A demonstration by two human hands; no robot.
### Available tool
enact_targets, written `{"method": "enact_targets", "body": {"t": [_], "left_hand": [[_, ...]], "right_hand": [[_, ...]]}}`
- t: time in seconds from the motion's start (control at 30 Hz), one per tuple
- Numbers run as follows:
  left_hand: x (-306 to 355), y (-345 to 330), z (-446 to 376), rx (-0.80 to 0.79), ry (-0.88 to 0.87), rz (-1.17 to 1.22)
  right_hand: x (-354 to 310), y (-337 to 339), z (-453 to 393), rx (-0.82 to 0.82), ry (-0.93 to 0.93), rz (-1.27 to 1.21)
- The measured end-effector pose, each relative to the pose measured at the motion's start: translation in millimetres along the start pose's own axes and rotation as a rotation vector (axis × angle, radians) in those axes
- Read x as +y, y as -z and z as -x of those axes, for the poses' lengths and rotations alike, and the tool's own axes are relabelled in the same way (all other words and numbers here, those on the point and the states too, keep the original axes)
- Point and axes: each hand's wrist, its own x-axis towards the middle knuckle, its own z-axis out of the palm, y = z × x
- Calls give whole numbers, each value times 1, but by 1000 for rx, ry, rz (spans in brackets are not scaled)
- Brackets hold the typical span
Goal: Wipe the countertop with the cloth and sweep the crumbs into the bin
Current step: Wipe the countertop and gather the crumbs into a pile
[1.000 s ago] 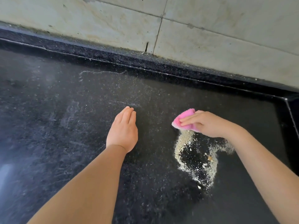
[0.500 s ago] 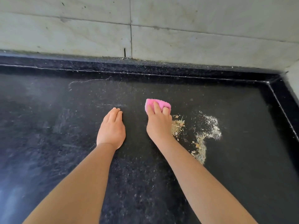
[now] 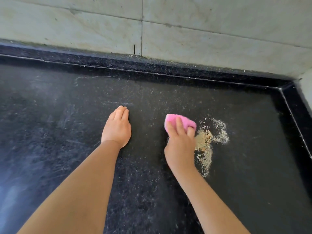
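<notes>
Head view: the right hand (image 3: 179, 141) grips the pink cloth (image 3: 179, 122) under curled fingers (image 3: 179, 125), with crumbs (image 3: 205, 141) just right of them. The left hand (image 3: 116, 127) rests flat on the countertop (image 3: 50, 124), fingers straight and together.

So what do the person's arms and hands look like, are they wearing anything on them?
Nothing is worn. The left hand and right hand are bare: no gloves, rings, watch or bracelets. Both forearms are uncovered as far as the picture shows, with no sleeve in view.

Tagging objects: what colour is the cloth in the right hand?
Pink; the cloth shows best in the head view.
</notes>
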Motion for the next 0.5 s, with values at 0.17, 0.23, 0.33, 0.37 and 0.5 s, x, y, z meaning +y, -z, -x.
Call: {"method": "enact_targets", "body": {"t": [0.17, 0.23, 0.33, 0.37, 0.5], "left_hand": [[1, 1, -1, 5, 1, -8], [0, 0, 0, 11, -7, -3], [-2, -1, 0, 21, -26, 5], [-3, -1, -1, 25, -30, 6], [-4, -3, -2, 30, -40, 11]], "right_hand": [[-32, -28, 20, -149, 33, -23], [-19, -31, 21, -170, 35, -7], [18, -21, 17, -176, -82, 40], [29, -16, 14, -145, -130, 44], [36, -9, 8, 88, -145, -61]]}}
